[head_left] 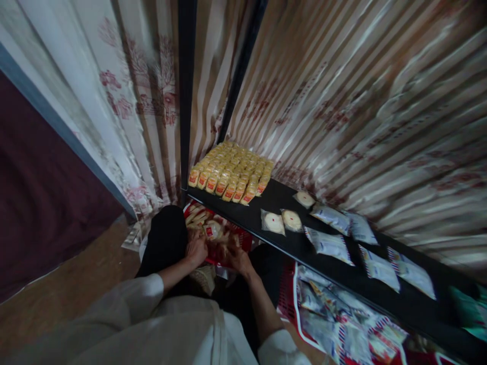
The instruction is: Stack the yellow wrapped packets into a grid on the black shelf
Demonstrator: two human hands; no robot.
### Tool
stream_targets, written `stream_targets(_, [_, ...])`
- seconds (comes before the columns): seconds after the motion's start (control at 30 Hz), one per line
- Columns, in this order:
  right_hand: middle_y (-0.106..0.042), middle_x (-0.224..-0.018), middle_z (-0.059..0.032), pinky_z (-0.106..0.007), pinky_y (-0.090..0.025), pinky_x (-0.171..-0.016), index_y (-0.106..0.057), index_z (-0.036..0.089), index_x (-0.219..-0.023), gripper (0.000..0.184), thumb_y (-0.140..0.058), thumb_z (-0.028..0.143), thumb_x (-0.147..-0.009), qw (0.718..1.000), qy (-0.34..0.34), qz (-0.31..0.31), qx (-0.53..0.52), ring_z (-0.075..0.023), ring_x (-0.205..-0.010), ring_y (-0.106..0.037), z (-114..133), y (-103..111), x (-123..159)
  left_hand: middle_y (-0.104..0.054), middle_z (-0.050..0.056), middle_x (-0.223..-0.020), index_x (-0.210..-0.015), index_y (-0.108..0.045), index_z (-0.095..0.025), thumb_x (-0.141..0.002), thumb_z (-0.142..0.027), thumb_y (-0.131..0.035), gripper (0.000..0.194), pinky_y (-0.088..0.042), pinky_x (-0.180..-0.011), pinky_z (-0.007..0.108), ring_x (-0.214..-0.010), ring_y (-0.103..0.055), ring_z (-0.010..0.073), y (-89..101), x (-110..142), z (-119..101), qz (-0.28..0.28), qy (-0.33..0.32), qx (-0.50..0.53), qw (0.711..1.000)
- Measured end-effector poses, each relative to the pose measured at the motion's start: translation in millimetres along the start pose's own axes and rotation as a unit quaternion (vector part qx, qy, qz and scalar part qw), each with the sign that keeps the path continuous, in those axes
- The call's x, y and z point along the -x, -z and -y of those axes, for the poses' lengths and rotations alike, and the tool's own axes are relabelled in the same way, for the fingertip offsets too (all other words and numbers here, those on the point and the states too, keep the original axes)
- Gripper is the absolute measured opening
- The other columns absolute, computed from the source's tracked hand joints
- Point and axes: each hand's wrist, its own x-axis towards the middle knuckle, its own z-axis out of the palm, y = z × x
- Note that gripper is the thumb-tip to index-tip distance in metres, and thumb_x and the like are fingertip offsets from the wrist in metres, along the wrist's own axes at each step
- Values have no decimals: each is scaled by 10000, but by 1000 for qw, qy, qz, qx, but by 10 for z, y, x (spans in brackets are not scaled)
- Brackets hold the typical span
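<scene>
Patterned curtains (342,101) back a black shelf (277,195), its front edge crowding reach into the red basket (245,241) between the knees. White pouches (329,246) and rows of yellow-wrapped snacks (228,175) occupy the shelf. Left hand (197,251) and right hand (238,258) dip among the basket's wrapped packets (213,230); finger state I cannot tell. Light handling should spare the wrappers.

No text can be read; red labels (209,231) on the packet (216,230) between the fingers (195,238) and yellow packets (236,170) beyond are too small.
</scene>
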Motion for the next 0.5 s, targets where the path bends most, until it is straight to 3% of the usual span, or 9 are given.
stream_targets(0.1, [-708, -744, -20, -305, -468, -693, -723, 263, -803, 188, -580, 331, -701, 998, 41, 43, 3, -201, -706, -642, 63, -56, 16, -447, 110, -1317, -1055, -617, -134, -764, -75, -444, 344, -317, -1032, 358, -1208, -384, 249, 46, -24, 36, -52, -10, -42, 998])
stream_targets(0.2, [-701, -750, -11, -297, -465, -715, -717, 245, -771, 188, -568, 335, -699, 995, 81, 54, -28, -186, -717, -622, 78, -152, 17, -401, 114, -1368, -1172, -552, -147, -785, -122, -448, 401, -321, -1007, 389, -1234, -340, 279, 78, -122, 100, -64, 16, -89, 994])
stream_targets(0.4, [-660, -667, -16, -299, -459, -692, -690, 211, -721, 200, -538, 338, -692, 997, 56, 33, -29, -184, -678, -592, -81, -388, 47, -465, 142, -1292, -1255, -478, -149, -795, -207, -506, 464, -372, -916, 403, -1151, -428, 300, 68, -364, 176, 56, 38, -186, 980])
stream_targets(0.5, [-655, -642, -24, -312, -467, -663, -692, 225, -705, 189, -558, 355, -676, 997, 38, 7, -70, -202, -659, -600, -180, -431, 53, -457, 175, -1280, -1277, -466, -123, -767, -257, -572, 538, -403, -861, 407, -1157, -420, 345, -38, -458, 175, 75, 48, -208, 974])
